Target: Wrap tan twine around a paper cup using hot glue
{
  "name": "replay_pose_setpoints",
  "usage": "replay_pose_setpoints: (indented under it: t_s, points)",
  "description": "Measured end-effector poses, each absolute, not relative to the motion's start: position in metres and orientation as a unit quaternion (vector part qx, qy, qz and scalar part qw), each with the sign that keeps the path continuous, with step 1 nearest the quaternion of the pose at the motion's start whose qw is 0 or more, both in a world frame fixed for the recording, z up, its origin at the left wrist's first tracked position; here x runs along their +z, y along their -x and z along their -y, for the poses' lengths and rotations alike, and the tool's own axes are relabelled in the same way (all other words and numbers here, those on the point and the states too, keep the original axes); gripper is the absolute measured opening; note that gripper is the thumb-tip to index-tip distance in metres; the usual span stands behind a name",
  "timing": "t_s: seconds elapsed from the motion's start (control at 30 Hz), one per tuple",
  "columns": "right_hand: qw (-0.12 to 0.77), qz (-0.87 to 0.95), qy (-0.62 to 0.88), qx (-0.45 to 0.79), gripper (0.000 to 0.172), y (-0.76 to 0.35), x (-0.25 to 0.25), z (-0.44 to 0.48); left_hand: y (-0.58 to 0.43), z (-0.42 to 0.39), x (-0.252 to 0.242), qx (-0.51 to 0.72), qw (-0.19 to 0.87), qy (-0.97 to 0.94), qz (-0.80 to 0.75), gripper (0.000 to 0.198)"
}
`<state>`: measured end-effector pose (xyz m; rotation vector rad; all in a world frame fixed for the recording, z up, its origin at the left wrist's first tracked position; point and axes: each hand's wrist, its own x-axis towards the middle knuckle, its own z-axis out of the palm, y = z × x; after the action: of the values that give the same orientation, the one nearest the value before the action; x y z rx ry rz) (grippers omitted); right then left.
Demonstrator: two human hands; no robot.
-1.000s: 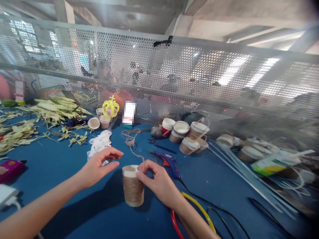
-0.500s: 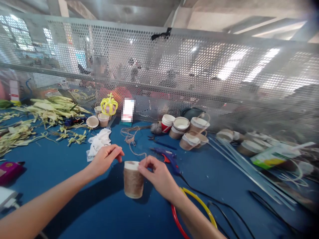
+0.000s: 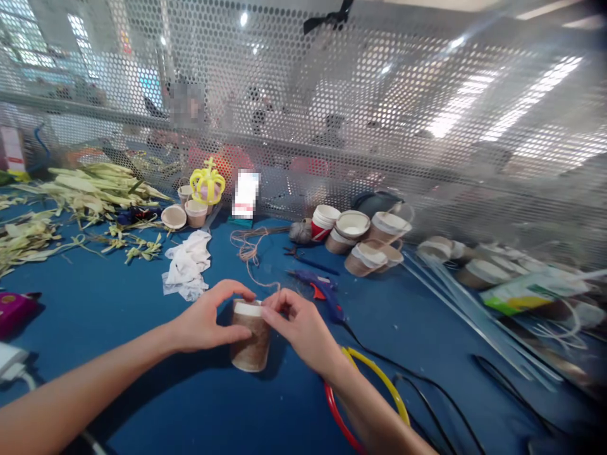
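A paper cup wrapped in brown twine [image 3: 251,338] stands upright on the blue table [image 3: 118,303], its white rim bare at the top. My left hand [image 3: 208,319] curls round the cup's left side, thumb and fingers on it. My right hand [image 3: 296,325] pinches at the rim on the right, where a strand of twine [image 3: 246,249] runs off toward a loose heap further back. A blue glue gun [image 3: 322,294] lies just behind my right hand.
Several paper cups [image 3: 360,240] are clustered at the back centre, with a crumpled white cloth [image 3: 187,268] to the left and palm leaves [image 3: 85,202] at far left. Red and yellow hoops [image 3: 360,395] and black cables lie near right. A perforated metal screen [image 3: 379,114] closes the back.
My left hand, open beside the cup before, has closed onto the cup's left side. The view has tilted down a little; my right hand stays at the rim.
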<state>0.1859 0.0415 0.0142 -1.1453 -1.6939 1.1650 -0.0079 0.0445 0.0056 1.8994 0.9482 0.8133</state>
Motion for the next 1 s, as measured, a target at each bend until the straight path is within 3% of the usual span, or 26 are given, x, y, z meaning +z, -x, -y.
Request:
replay_pose_setpoints:
  t_s: [0.2, 1.0]
  points:
    - [0.372, 0.683, 0.438, 0.451, 0.017, -0.182, 0.012, -0.038, 0.005, -0.043, 0.007, 0.26, 0.409, -0.774, -0.408, 0.014]
    - [0.365, 0.73, 0.422, 0.395, 0.018, -0.176, 0.014, -0.031, 0.002, -0.036, 0.024, 0.216, 0.449, -0.764, -0.41, 0.018]
